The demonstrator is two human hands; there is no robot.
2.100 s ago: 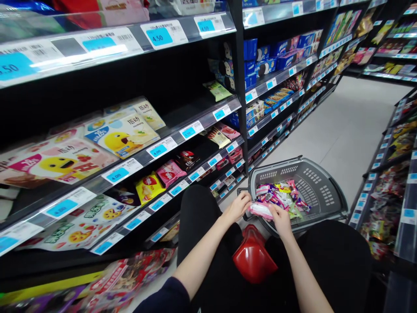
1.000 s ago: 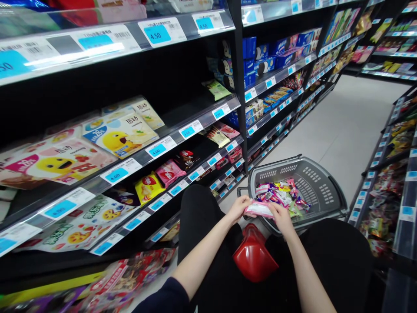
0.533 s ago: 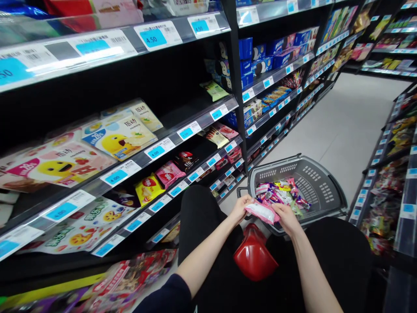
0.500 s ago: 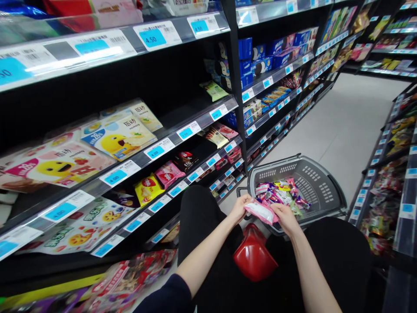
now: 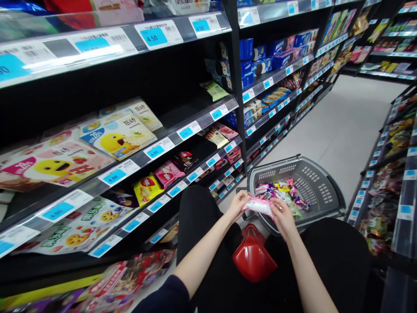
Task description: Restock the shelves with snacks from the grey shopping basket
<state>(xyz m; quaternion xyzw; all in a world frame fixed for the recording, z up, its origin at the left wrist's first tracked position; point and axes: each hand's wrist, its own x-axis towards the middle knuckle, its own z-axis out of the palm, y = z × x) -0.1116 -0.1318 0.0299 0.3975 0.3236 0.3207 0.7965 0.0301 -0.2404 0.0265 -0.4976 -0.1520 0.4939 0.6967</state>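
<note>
A small pink and white packet (image 5: 258, 206) is stretched between my two hands, over the near rim of the basket. My left hand (image 5: 239, 204) pinches its left end. The right end is gripped by the fingers of my right hand (image 5: 282, 214). Just beyond them stands a grey plastic basket (image 5: 329, 198) on the floor. Several small wrapped sweets (image 5: 280, 195) in purple, pink, yellow and green lie inside it.
A red glossy object (image 5: 254, 256) sits between my knees. Shelves of packets (image 5: 120, 134) with blue price tags run along the left, with blue boxes (image 5: 246, 48) farther on. Another shelf of snacks (image 5: 384, 195) stands at the right, beyond the pale aisle floor (image 5: 321, 117).
The packet has turned more level between my hands. My right hand has risen slightly and shifted a little to the left; my left hand has also moved slightly left.
</note>
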